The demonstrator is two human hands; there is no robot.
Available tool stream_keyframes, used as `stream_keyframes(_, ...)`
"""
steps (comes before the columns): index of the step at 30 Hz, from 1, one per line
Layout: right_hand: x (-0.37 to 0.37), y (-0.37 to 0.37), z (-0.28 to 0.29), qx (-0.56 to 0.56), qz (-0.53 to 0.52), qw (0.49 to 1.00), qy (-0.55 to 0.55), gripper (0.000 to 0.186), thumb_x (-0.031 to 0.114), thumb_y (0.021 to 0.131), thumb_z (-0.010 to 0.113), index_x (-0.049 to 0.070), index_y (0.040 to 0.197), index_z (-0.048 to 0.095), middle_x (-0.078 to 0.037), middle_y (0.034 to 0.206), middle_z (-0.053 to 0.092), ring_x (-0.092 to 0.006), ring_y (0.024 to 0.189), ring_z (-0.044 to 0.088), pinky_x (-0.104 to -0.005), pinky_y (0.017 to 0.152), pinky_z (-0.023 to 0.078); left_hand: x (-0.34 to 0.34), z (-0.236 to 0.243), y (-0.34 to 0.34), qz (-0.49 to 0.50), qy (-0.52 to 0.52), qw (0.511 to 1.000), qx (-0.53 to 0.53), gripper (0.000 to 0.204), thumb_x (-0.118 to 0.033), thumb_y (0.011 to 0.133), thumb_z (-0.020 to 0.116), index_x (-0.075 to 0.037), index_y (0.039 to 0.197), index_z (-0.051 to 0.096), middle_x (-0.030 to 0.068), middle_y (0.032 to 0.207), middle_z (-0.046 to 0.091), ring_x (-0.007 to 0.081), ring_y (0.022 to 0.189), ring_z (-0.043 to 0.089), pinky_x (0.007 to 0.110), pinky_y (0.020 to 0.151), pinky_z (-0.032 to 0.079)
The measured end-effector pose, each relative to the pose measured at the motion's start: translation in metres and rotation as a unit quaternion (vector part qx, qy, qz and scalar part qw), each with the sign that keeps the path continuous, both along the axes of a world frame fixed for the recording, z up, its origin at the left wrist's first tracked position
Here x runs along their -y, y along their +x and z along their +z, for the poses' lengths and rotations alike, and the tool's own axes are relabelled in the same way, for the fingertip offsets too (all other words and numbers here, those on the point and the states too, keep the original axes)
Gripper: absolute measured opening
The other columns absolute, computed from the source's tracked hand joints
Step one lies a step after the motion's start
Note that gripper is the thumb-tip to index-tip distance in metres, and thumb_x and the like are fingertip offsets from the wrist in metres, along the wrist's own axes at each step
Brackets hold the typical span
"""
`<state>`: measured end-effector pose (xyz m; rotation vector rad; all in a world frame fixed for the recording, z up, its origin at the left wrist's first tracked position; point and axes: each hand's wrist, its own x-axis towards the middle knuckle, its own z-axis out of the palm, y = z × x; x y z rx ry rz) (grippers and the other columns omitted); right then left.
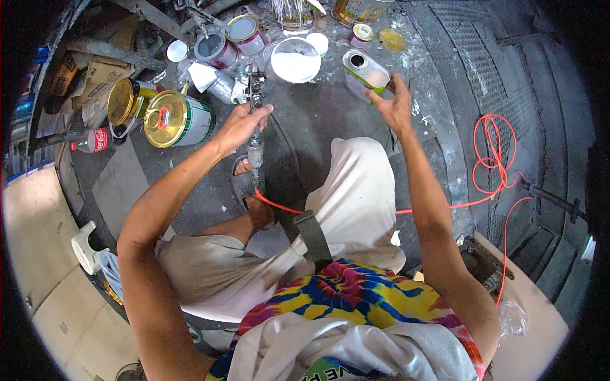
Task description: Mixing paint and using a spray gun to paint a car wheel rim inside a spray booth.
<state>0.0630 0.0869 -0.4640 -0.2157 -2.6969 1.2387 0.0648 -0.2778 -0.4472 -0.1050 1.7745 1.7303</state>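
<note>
My left hand [243,129] is wrapped round the handle of a metal spray gun [255,95]. A grey cup [219,86] sits at the gun's left side, and an orange air hose [279,204] runs from its lower end. My right hand [396,106] grips the near right edge of a rectangular metal can [368,77], thumb on one side and fingers on the other. The can has a green and white label and an uncapped round mouth. Between the gun and the can, a little farther off, stands a white tub [295,61] with white contents.
Lidded paint cans [171,120] and a cola bottle [95,140] stand at left. Open paint tins [244,33] and a small tin [361,35] are at the back. The orange hose lies coiled [492,155] on the right. A sandalled foot [244,174] is below the gun.
</note>
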Motion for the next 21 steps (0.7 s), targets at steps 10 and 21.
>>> stream_keyframes(10, 0.001, -0.004, 0.153, -0.210, 0.195, 0.943, 0.171, 0.069, 0.008, 0.064, 0.080, 0.014, 0.129, 0.059, -0.010, 0.117, 0.063, -0.0331, 0.106, 0.061, -0.0412, 0.094, 0.049, -0.019, -0.011, 0.011, -0.007, 0.051, 0.996, 0.068, 0.020, -0.024, 0.097, 0.061, -0.012, 0.084, 0.051, -0.0022, 0.069, 0.050, 0.0097, 0.063, 0.049, 0.027, 0.060, 0.041)
stream_keyframes(21, 0.019, -0.013, 0.199, -0.249, 0.280, 0.861, 0.344, 0.074, 0.014, 0.064, 0.081, 0.024, 0.134, 0.058, -0.004, 0.125, 0.061, -0.0249, 0.117, 0.057, -0.0509, 0.111, 0.034, -0.030, -0.010, 0.010, -0.034, 0.093, 0.991, 0.095, 0.024, -0.027, 0.096, 0.060, -0.009, 0.082, 0.051, -0.0007, 0.069, 0.052, 0.0101, 0.063, 0.050, 0.027, 0.058, 0.042)
